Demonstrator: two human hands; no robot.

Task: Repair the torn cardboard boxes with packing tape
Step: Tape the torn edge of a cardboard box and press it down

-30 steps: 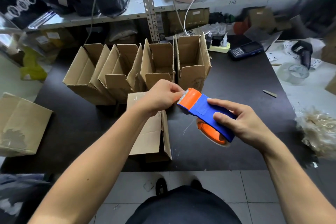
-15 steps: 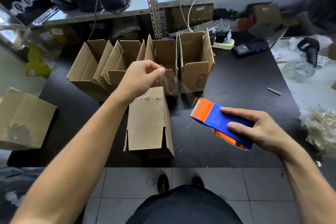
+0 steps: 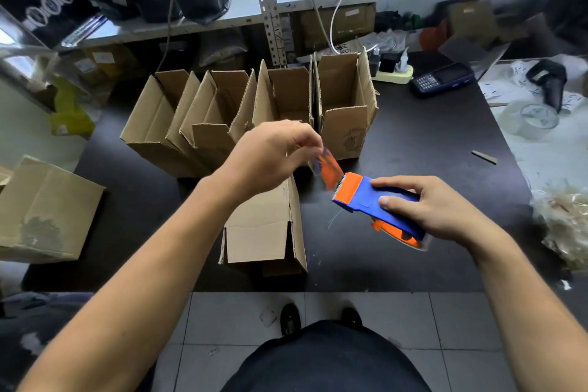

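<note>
Orange and blue plastic marked the tape dispenser that our right hand gripped, fingers curled over its top, with the toothed cutter pointing up and to the left. Our left hand sat just beyond that cutter, fingertips pinching the free end of a clear strip of tape. The strip was blurred, so we could not tell whether it was cut through or joined to the roll.

The box to be mended lay on its side on the black bench, directly beneath our left wrist and just left of the dispenser. Its long axis ran from us toward the row of four open boxes standing behind it. The strip stretched crosswise between our hands, so we judged it would have to swing round to lie along that axis. Our left hand was the nearer one, hovering over the box's far end, which seemed the natural place to press the tape down first.
</note>
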